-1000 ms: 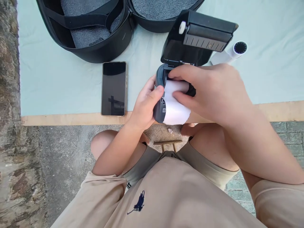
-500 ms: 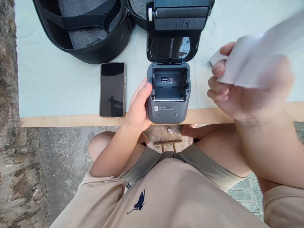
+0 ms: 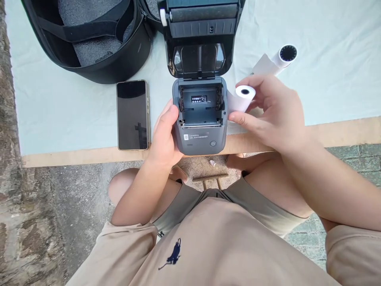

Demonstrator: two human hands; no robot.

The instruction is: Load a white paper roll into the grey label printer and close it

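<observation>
Right grip point(image 3: 276, 109) holds white cylindrical paper roll point(image 3: 239, 105): likely light, crushable; grasp ends. Left grip point(image 3: 164, 140) holds grey boxy plastic printer point(image 3: 202, 146).

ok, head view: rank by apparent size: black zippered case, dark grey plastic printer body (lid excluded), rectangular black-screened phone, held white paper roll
Largest to smallest:
Black zippered case, though cut off by the frame
Dark grey plastic printer body
Rectangular black-screened phone
Held white paper roll

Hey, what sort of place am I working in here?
Probably outdoors, perhaps a yard or patio: rough stonework runs along the left, brick-like paving shows at the right, and the cloth-covered table stands over bare, concrete-looking ground.
</observation>
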